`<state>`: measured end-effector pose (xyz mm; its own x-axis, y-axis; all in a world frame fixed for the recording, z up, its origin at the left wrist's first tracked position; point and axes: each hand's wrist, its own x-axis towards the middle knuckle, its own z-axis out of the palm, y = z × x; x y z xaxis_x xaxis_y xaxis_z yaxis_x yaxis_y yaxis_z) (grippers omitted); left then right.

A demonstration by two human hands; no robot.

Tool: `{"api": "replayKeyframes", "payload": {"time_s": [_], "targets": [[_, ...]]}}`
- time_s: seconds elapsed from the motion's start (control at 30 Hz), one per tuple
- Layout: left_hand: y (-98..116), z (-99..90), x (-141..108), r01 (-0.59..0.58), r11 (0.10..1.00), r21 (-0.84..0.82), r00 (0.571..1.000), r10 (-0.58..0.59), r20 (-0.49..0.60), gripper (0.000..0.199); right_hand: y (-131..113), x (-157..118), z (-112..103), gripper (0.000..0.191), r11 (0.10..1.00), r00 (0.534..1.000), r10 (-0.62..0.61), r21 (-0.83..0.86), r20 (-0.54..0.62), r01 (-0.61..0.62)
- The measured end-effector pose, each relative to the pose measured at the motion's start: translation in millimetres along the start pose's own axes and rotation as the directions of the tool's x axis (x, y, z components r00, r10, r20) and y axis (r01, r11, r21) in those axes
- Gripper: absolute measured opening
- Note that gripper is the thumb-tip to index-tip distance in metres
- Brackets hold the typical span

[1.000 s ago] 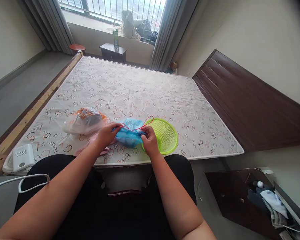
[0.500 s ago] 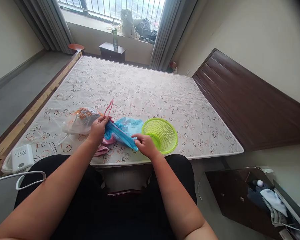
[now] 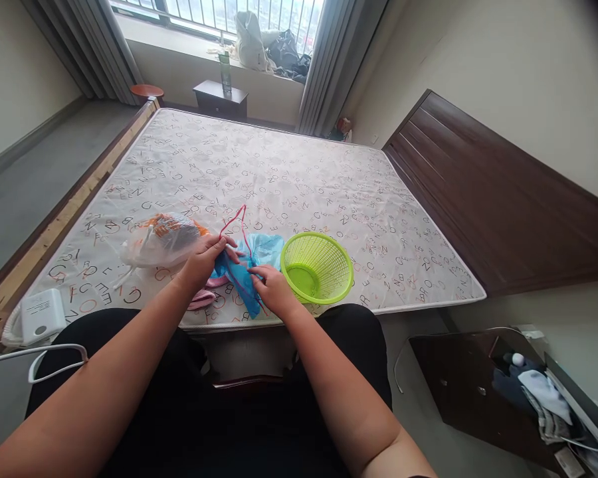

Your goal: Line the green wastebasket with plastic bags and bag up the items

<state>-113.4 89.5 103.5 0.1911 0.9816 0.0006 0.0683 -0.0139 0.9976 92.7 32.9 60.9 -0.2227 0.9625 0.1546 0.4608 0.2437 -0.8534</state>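
A thin blue plastic bag (image 3: 266, 247) with a red drawstring (image 3: 242, 214) is stretched between my hands above the mattress. My left hand (image 3: 210, 255) is closed on the bag's edge near the drawstring, which stands up in a loop. My right hand (image 3: 274, 285) pinches the bag lower down, its fingertips bent against the plastic. Right beside that hand stands a lime-green plastic basket (image 3: 346, 285), with nothing visible inside. Pink cloth (image 3: 202, 300) lies partly hidden under the bag and my left hand. A clear plastic bag with orange print (image 3: 164, 239) rests left of my left hand.
The letter-printed mattress (image 3: 289, 172) spreads out ahead, with a dark headboard (image 3: 498, 199) on the right. A white charger-like box (image 3: 43, 315) with a cable sits at the near left corner. A dark cabinet (image 3: 463, 392) holding clothes stands at lower right.
The red drawstring loop has grown larger and shifted right. My right hand has come slightly closer to my left, and the bag's blue edge hangs lower between them.
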Motion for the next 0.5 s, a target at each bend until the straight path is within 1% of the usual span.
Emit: {"api": "replayKeyframes", "payload": {"time_s": [0.07,0.1,0.13,0.17,0.2,0.23,0.27,0.3,0.33,0.37,0.4,0.43,0.47,0.5], "targets": [[-1.3,-4.9,2.8,-0.051,0.967,0.251,0.993,0.076,-0.088,0.038,1.2,0.8,-4.3,0.026,1.0,0.996,0.018,-0.001,-0.092,-0.019],[-2.5,-7.4,4.0,-0.034,0.929,0.369,0.983,0.098,-0.155,0.036,1.3,1.3,-6.5,0.026,1.0,0.987,0.029,0.005,-0.158,-0.028],[-3.7,-9.4,4.4,0.011,0.892,0.452,0.965,0.109,-0.24,0.034,1.3,1.7,-8.5,0.027,0.999,0.974,0.043,0.016,-0.224,-0.04],[-4.7,-10.3,3.5,0.065,0.865,0.497,0.935,0.121,-0.333,0.032,1.0,2.2,-10.2,0.029,0.998,0.957,0.059,0.033,-0.284,-0.052],[-5.5,-9.7,0.8,0.105,0.849,0.518,0.892,0.15,-0.427,0.029,0.5,2.7,-11.4,0.031,0.997,0.94,0.077,0.052,-0.331,-0.063],[-5.9,-7.2,-3.8,0.113,0.835,0.539,0.84,0.21,-0.5,0.029,-0.3,3.1,-12.1,0.034,0.995,0.926,0.092,0.07,-0.366,-0.071],[-6.1,-2.8,-10.1,0.085,0.814,0.575,0.789,0.297,-0.537,0.031,-1.3,3.4,-12.5,0.038,0.994,0.916,0.1,0.082,-0.39,-0.073],[-6.3,3.3,-17.6,0.025,0.778,0.628,0.755,0.398,-0.522,0.033,-2.5,3.6,-12.7,0.042,0.994,0.909,0.099,0.09,-0.405,-0.068],[-7.0,10.8,-25.3,-0.064,0.722,0.689,0.743,0.495,-0.45,0.032,-4.0,3.7,-12.8,0.045,0.994,0.906,0.09,0.095,-0.413,-0.056],[-8.2,18.9,-32.4,-0.177,0.665,0.725,0.767,0.555,-0.322,0.025,-5.7,3.7,-13.0,0.048,0.994,0.905,0.076,0.098,-0.418,-0.039],[-10.3,26.9,-37.6,-0.304,0.624,0.72,0.805,0.572,-0.156,0.017,-7.7,3.5,-13.5,0.05,0.994,0.907,0.061,0.105,-0.417,-0.019],[-13.2,34.2,-40.3,-0.409,0.607,0.681,0.838,0.546,0.017,0.01,-10.1,3.2,-14.5,0.053,0.993,0.911,0.046,0.117,-0.411,0.003],[-16.9,40.2,-40.1,-0.467,0.614,0.636,0.858,0.49,0.157,0.01,-13.2,2.6,-15.9,0.055,0.991,0.918,0.031,0.132,-0.395,0.024],[-21.1,44.8,-37.4,-0.474,0.64,0.605,0.875,0.419,0.242,0.015,-17.2,1.7,-17.5,0.056,0.988,0.929,0.013,0.15,-0.37,0.046]]}}
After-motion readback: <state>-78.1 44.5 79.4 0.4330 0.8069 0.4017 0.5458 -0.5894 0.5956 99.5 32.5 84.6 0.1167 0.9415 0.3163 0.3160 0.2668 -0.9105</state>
